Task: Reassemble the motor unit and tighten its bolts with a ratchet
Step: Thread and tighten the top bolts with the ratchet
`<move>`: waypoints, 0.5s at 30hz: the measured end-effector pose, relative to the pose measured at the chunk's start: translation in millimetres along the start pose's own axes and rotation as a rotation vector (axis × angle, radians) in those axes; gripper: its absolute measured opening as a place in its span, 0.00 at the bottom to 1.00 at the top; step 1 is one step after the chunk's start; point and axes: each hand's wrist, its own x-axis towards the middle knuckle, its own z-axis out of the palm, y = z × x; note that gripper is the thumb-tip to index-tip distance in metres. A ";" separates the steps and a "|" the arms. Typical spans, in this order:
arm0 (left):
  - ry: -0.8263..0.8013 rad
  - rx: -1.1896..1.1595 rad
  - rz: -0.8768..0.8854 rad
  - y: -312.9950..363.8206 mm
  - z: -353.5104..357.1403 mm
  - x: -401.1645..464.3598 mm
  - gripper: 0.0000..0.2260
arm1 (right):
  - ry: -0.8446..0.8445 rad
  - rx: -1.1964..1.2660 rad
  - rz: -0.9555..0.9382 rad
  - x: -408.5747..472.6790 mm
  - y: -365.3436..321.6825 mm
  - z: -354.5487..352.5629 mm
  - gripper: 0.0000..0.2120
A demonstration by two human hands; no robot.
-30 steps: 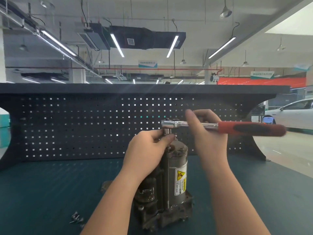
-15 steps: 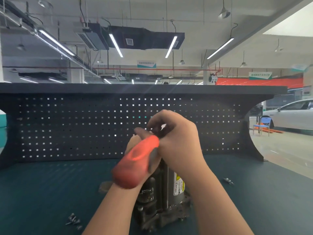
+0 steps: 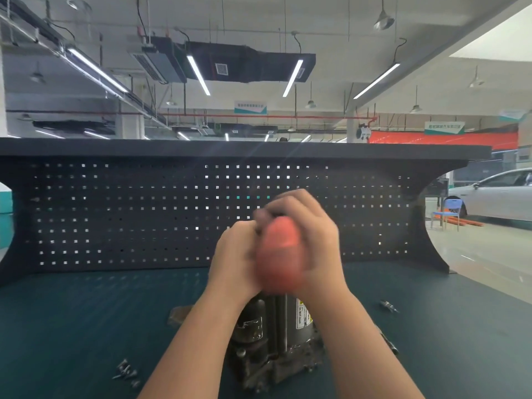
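Note:
The dark, grimy motor unit point(image 3: 276, 335) stands upright on the green bench, a yellow warning label on its right side. Its top is hidden behind both hands. The ratchet's red handle point(image 3: 279, 254) points toward me, blurred by motion, and hides the ratchet's head. My right hand point(image 3: 313, 240) is curled around the ratchet near its head. My left hand point(image 3: 234, 257) is curled at the top of the motor, beside the ratchet's head; what its fingers hold is hidden.
Several loose bolts point(image 3: 126, 372) lie on the bench mat at the front left, and one bolt point(image 3: 388, 306) lies to the right. A black pegboard point(image 3: 115, 211) closes the back of the bench. A white car point(image 3: 501, 194) stands beyond, right.
The ratchet handle swung from pointing right, round past the left, and now points straight toward me. My right hand turned with it. The left hand stayed at the motor's top.

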 end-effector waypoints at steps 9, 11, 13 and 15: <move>-0.102 0.140 -0.035 12.8 -2.1 -2.8 0.10 | -0.045 -0.073 -0.004 2.0 8.9 -7.0 0.07; 0.018 -0.067 0.012 3.6 -3.1 -0.1 0.08 | 0.113 0.049 0.127 -2.4 12.9 -8.4 0.08; 0.054 -0.131 0.026 -0.1 -4.3 -1.5 0.09 | 0.277 0.250 0.309 -5.2 19.2 -10.4 0.11; 0.033 -0.129 0.006 -1.4 -4.6 -3.7 0.13 | 0.389 0.387 0.494 -5.0 21.9 -15.2 0.12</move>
